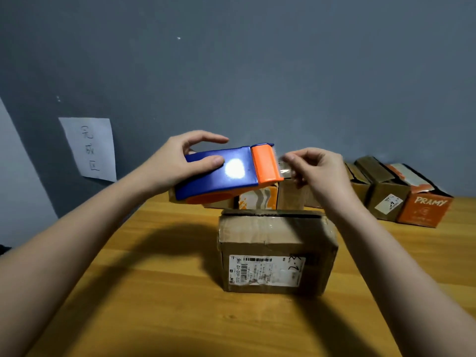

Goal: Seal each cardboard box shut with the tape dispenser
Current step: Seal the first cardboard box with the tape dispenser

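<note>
A brown cardboard box (277, 251) with a white shipping label on its front stands on the wooden table, flaps down. Above and behind it my left hand (180, 158) grips a blue and orange tape dispenser (226, 173), thumb on its blue top. At the dispenser's orange mouth my right hand (314, 168) pinches the clear tape end (284, 170). Both hands hover in the air over the box's far edge.
A row of several cardboard boxes lines the wall behind, among them an orange one marked PRAMY (425, 207) and a brown one (386, 197) at the right. A paper sheet (90, 148) with writing hangs on the grey wall at the left. The table (154, 292) extends towards me.
</note>
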